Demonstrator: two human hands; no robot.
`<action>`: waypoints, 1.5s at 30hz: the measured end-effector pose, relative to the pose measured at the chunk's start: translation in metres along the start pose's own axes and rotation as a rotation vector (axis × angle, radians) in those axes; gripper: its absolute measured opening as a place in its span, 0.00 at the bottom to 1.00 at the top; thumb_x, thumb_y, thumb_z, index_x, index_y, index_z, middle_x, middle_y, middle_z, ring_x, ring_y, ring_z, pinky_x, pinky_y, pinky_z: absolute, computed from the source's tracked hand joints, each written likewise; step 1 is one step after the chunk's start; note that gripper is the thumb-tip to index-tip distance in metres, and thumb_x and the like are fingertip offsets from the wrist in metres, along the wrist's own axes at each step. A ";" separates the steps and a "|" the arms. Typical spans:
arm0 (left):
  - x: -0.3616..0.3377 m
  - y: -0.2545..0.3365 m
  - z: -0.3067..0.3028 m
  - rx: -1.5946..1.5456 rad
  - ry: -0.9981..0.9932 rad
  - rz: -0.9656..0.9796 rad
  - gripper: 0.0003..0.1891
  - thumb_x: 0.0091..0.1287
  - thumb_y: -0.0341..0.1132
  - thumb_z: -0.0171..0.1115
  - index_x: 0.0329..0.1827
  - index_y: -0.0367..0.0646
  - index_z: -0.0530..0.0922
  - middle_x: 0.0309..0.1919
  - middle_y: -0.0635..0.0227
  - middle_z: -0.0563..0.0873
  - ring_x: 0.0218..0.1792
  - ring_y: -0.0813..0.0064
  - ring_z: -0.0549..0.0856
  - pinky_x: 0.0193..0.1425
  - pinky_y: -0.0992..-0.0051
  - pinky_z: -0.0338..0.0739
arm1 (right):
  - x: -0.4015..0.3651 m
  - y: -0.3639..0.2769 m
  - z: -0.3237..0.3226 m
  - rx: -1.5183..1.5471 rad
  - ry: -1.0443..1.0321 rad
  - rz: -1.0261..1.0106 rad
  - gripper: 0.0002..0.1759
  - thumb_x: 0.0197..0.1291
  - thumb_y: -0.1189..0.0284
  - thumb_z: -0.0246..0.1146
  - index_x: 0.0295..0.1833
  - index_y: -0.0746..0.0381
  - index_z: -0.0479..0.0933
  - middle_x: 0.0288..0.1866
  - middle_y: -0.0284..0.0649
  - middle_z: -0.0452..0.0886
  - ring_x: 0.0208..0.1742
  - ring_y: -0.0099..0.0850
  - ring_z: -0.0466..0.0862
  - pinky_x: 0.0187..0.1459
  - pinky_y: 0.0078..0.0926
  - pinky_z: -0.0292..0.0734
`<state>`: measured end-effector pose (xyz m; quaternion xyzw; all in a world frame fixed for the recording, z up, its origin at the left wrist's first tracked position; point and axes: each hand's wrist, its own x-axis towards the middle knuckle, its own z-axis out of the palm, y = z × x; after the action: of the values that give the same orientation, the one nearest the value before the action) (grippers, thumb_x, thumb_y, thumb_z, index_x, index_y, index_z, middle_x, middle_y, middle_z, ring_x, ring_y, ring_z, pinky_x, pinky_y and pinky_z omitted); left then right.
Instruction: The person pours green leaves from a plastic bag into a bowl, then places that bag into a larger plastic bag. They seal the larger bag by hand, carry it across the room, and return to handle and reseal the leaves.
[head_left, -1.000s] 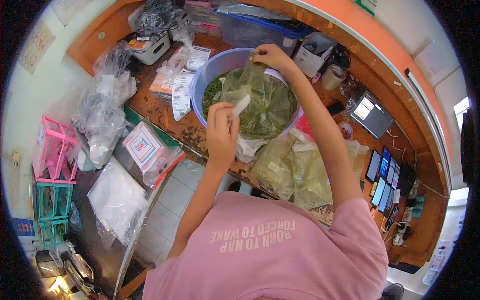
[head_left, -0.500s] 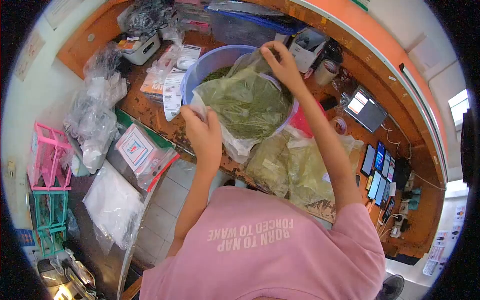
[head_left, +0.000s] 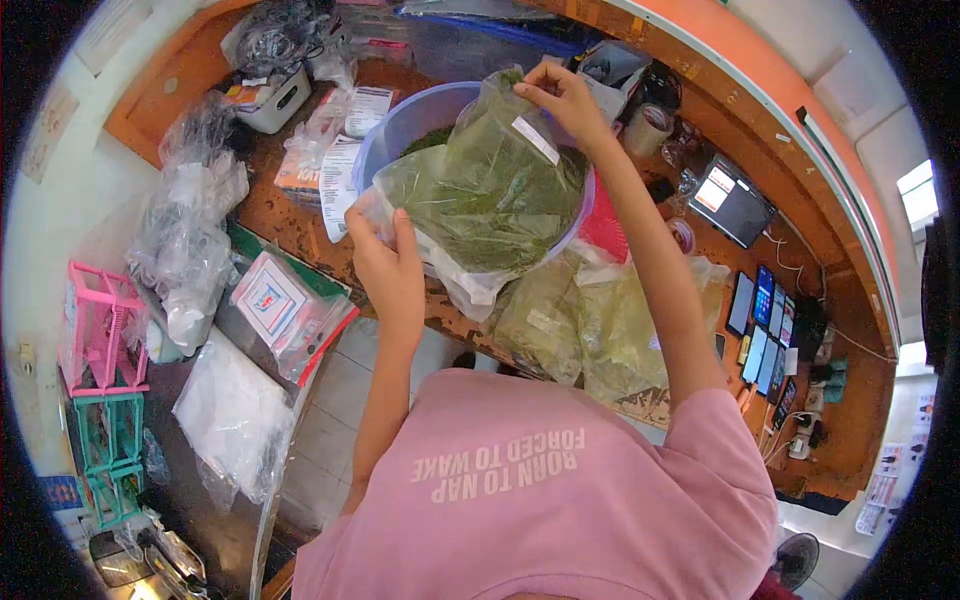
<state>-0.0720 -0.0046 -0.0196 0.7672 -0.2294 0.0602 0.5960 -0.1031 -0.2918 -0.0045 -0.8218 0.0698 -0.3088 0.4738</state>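
Observation:
A clear plastic bag (head_left: 480,205) with green, dried-leaf-like contents lies tilted over a purple-blue tub (head_left: 385,150). My left hand (head_left: 388,275) pinches its near left edge between thumb and fingers. Its far right corner is gripped by my right hand (head_left: 568,105), fingers closed. A white label (head_left: 536,140) shows on the bag near that corner. Loose green material (head_left: 428,142) is visible inside the tub behind the bag; the rest of the tub's inside is hidden. Close to the tub's near side lie two more plastic bags, one greenish (head_left: 540,320) and one yellowish (head_left: 620,325).
Printed papers (head_left: 340,185) lie left of the tub, and a red item (head_left: 605,225) sits at its right. Several phones (head_left: 765,325) and a dark tablet-like device (head_left: 733,200) occupy the right side. Plastic packaging (head_left: 190,230) and white sheets (head_left: 235,410) are at left.
My right hand has raised the bag's far corner a little, bringing its white label into view. My left hand has shifted slightly left, still holding the near edge.

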 end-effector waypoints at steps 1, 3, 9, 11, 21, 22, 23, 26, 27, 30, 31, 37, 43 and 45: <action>-0.001 -0.001 -0.001 0.005 -0.009 -0.005 0.20 0.61 0.32 0.59 0.53 0.35 0.65 0.42 0.55 0.75 0.41 0.68 0.76 0.46 0.72 0.70 | -0.002 0.000 0.000 0.113 0.051 0.041 0.10 0.57 0.67 0.62 0.32 0.64 0.75 0.28 0.30 0.76 0.33 0.18 0.74 0.37 0.18 0.70; -0.001 0.007 -0.008 0.026 -0.001 -0.021 0.21 0.61 0.32 0.59 0.53 0.35 0.64 0.36 0.55 0.76 0.32 0.65 0.76 0.39 0.70 0.71 | -0.006 0.000 -0.005 0.335 0.157 0.121 0.10 0.58 0.68 0.61 0.32 0.65 0.76 0.28 0.33 0.77 0.33 0.18 0.76 0.38 0.19 0.71; -0.010 0.014 -0.010 0.170 0.094 0.306 0.24 0.54 0.35 0.67 0.52 0.39 0.67 0.44 0.58 0.72 0.41 0.63 0.72 0.47 0.66 0.66 | -0.028 -0.016 -0.051 -0.425 -0.287 0.260 0.14 0.58 0.66 0.59 0.41 0.66 0.77 0.32 0.40 0.81 0.34 0.28 0.79 0.38 0.27 0.74; -0.021 0.033 -0.014 0.145 -0.131 0.553 0.24 0.48 0.36 0.71 0.48 0.42 0.72 0.44 0.63 0.71 0.48 0.65 0.69 0.52 0.63 0.62 | -0.037 0.002 -0.063 -0.599 -0.425 0.131 0.15 0.58 0.65 0.60 0.42 0.66 0.77 0.33 0.40 0.81 0.35 0.30 0.79 0.40 0.28 0.73; -0.011 0.005 -0.006 0.110 -0.642 0.615 0.08 0.55 0.27 0.59 0.37 0.39 0.75 0.32 0.62 0.77 0.38 0.61 0.77 0.41 0.69 0.69 | -0.051 -0.016 -0.066 -0.556 -0.662 0.107 0.19 0.51 0.69 0.64 0.48 0.66 0.74 0.39 0.42 0.78 0.42 0.33 0.77 0.46 0.29 0.71; -0.009 0.005 -0.005 0.065 -0.604 0.541 0.06 0.56 0.27 0.57 0.37 0.38 0.75 0.32 0.61 0.77 0.36 0.60 0.78 0.40 0.69 0.70 | -0.054 -0.013 -0.067 -0.542 -0.656 0.072 0.19 0.51 0.69 0.65 0.48 0.65 0.74 0.39 0.41 0.78 0.43 0.33 0.77 0.47 0.29 0.71; -0.006 0.005 -0.004 0.021 -0.563 0.468 0.05 0.57 0.26 0.56 0.36 0.37 0.74 0.31 0.60 0.77 0.35 0.59 0.78 0.38 0.69 0.71 | -0.055 -0.012 -0.068 -0.528 -0.650 0.035 0.19 0.51 0.69 0.65 0.48 0.65 0.74 0.40 0.41 0.78 0.44 0.33 0.77 0.48 0.29 0.71; 0.010 -0.003 -0.003 0.012 -0.404 0.467 0.03 0.58 0.25 0.55 0.34 0.36 0.73 0.31 0.59 0.77 0.34 0.58 0.78 0.37 0.67 0.72 | -0.073 -0.027 -0.064 -0.228 -0.581 0.003 0.19 0.50 0.68 0.66 0.48 0.62 0.75 0.47 0.42 0.78 0.49 0.34 0.75 0.50 0.31 0.70; 0.013 -0.006 -0.002 0.029 -0.364 0.438 0.02 0.60 0.25 0.54 0.34 0.37 0.73 0.30 0.58 0.79 0.33 0.57 0.79 0.36 0.68 0.71 | -0.079 -0.031 -0.059 -0.256 -0.537 -0.013 0.19 0.49 0.68 0.66 0.48 0.62 0.75 0.47 0.41 0.78 0.50 0.34 0.74 0.50 0.31 0.69; 0.021 -0.009 0.002 0.079 -0.361 0.179 0.02 0.61 0.26 0.53 0.34 0.37 0.72 0.27 0.57 0.80 0.31 0.55 0.79 0.35 0.67 0.71 | -0.091 -0.039 -0.049 -0.343 -0.412 -0.030 0.19 0.49 0.69 0.66 0.48 0.61 0.76 0.46 0.38 0.79 0.50 0.32 0.74 0.50 0.30 0.68; 0.024 -0.009 0.004 0.090 -0.331 0.182 0.02 0.61 0.26 0.54 0.34 0.37 0.72 0.26 0.56 0.80 0.30 0.54 0.80 0.35 0.66 0.71 | -0.094 -0.039 -0.044 -0.374 -0.382 -0.015 0.19 0.49 0.69 0.66 0.49 0.61 0.75 0.46 0.38 0.79 0.49 0.32 0.75 0.50 0.29 0.68; 0.047 -0.017 0.006 0.096 -0.160 0.222 0.05 0.60 0.29 0.58 0.31 0.35 0.73 0.26 0.55 0.82 0.30 0.57 0.81 0.35 0.67 0.72 | -0.099 -0.029 -0.027 -0.323 -0.174 -0.105 0.17 0.49 0.72 0.66 0.46 0.62 0.77 0.44 0.38 0.80 0.48 0.31 0.77 0.51 0.28 0.69; 0.062 -0.022 0.008 0.126 -0.141 0.185 0.07 0.60 0.31 0.58 0.31 0.34 0.74 0.25 0.56 0.81 0.28 0.64 0.80 0.35 0.70 0.71 | -0.111 -0.027 -0.012 -0.232 -0.012 -0.109 0.10 0.49 0.75 0.65 0.39 0.65 0.78 0.39 0.38 0.81 0.45 0.30 0.79 0.48 0.26 0.72; 0.061 -0.024 0.009 0.072 -0.161 0.138 0.08 0.61 0.32 0.58 0.31 0.34 0.74 0.25 0.58 0.81 0.28 0.66 0.80 0.35 0.71 0.72 | -0.110 -0.019 -0.009 -0.208 0.050 -0.108 0.08 0.49 0.74 0.66 0.35 0.65 0.78 0.36 0.38 0.81 0.42 0.29 0.80 0.46 0.25 0.73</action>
<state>-0.0095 -0.0259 -0.0207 0.7727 -0.3266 0.0477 0.5422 -0.2000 -0.2433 -0.0344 -0.8613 0.0686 -0.3453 0.3665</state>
